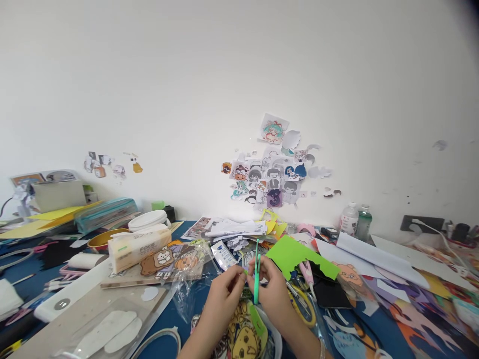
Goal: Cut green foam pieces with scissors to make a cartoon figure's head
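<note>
My left hand is closed, its thumb and fingertips pinched on something too small and hidden to make out. Touching or nearly touching those fingertips is my right hand, closed around a slim teal-green pair of scissors seen edge-on, point up. Below both hands lies a heap of paper cutouts with a yellow cartoon cutout and a bright green strip, partly inside a pale round-rimmed container. Yellow-handled scissors rest just right of my right hand.
A bright green sheet and a black pouch lie to the right. Left stand a tissue pack and a white tub. A tape roll sits near the front. Two bottles stand by the wall.
</note>
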Motion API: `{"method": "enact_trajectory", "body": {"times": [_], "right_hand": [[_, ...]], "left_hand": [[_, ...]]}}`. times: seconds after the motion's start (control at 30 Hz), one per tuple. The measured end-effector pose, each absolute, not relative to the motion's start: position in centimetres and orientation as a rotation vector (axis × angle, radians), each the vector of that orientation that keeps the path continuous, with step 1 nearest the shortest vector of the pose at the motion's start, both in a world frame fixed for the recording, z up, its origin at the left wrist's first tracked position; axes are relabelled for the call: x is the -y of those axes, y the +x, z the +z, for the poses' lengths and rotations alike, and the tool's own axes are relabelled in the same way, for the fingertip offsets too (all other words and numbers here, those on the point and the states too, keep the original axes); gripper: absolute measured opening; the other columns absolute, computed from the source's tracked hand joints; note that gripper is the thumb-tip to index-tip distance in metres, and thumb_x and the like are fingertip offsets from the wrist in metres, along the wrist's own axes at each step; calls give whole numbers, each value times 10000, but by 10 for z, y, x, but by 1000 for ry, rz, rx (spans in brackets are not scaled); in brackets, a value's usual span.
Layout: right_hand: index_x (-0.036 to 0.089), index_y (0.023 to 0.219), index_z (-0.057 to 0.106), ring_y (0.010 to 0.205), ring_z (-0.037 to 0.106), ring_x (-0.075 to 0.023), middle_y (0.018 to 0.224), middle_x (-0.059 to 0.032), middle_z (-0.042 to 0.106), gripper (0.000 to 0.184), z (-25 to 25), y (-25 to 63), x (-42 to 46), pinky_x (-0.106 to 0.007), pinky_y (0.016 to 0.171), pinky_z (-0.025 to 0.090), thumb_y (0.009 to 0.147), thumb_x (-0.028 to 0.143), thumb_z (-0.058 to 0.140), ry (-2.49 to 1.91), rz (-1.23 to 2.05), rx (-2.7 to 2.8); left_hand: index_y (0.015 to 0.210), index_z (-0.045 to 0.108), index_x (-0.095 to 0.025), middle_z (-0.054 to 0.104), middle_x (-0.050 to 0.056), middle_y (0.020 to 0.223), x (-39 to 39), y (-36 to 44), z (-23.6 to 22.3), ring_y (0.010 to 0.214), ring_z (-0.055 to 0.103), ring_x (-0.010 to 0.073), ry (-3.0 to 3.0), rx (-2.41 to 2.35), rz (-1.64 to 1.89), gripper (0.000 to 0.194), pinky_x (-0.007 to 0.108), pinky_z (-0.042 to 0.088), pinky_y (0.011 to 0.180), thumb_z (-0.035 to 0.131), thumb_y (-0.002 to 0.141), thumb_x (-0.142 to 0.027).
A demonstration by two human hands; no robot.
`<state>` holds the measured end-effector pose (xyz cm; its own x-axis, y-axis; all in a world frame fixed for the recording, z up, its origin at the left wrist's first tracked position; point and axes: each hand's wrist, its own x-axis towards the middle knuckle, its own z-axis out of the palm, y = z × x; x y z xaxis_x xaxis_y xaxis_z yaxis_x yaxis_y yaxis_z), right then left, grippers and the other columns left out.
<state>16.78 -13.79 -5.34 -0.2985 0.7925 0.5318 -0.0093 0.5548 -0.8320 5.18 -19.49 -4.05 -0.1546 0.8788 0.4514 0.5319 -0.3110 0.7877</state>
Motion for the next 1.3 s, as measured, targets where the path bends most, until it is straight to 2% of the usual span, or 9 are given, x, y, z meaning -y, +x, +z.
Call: {"method": "enact_trajectory", "body": {"times": [0.37, 0.6, 0.77, 0.9, 1.07, 1.2, 1.3], "right_hand": [[172, 955, 572, 716, 515, -169, 874, -44, 600, 326, -51, 171, 135, -263, 664, 430, 631, 128, 569, -678, 865, 1726], [171, 923, 599, 648, 486, -147, 784, -19, 589, 299, -47, 176, 129, -244, 606, 400, 635, 118, 534, -692, 777, 1898], [168, 879, 597, 577, 417, -119, 626, 32, 485, 236, -43, 178, 128, -217, 552, 371, 654, 130, 538, -652, 825, 1875], [170, 878, 593, 569, 401, -116, 637, 30, 475, 212, -42, 178, 128, -220, 547, 365, 674, 143, 540, -629, 838, 1868], [176, 893, 589, 605, 447, -129, 665, 20, 513, 226, -40, 179, 131, -228, 573, 391, 672, 139, 555, -625, 902, 1854], [173, 927, 585, 673, 515, -155, 707, 3, 562, 254, -39, 183, 131, -245, 614, 419, 676, 199, 615, -600, 1116, 1859], [168, 884, 614, 650, 513, -148, 700, 6, 570, 203, -38, 187, 132, -242, 613, 411, 685, 212, 618, -565, 1205, 2005]], "left_hand": [[699, 508, -193, 512, -10, 639, 195, 50, -42, 597, 448, 135, 1879, -1685, 1379, 255, 225, 321, 560, 360, 844, -341], [743, 495, -209, 511, -7, 672, 199, 45, -41, 601, 457, 139, 2040, -1847, 1237, 208, 229, 312, 565, 348, 849, -312], [717, 471, -211, 486, -16, 640, 199, 46, -40, 590, 450, 137, 2089, -1894, 1151, 195, 229, 305, 557, 350, 842, -297], [714, 475, -212, 489, -15, 644, 199, 48, -39, 587, 450, 136, 2092, -1877, 1137, 196, 230, 303, 552, 356, 838, -306], [705, 487, -209, 471, -22, 615, 197, 49, -41, 555, 429, 131, 2019, -1834, 1202, 206, 232, 295, 530, 363, 833, -312], [688, 486, -199, 475, -15, 631, 196, 46, -41, 585, 434, 133, 1904, -1736, 1407, 234, 233, 325, 548, 375, 834, -345], [692, 492, -192, 482, -13, 641, 195, 42, -39, 596, 446, 131, 1829, -1641, 1529, 239, 235, 348, 557, 395, 827, -363]]}}
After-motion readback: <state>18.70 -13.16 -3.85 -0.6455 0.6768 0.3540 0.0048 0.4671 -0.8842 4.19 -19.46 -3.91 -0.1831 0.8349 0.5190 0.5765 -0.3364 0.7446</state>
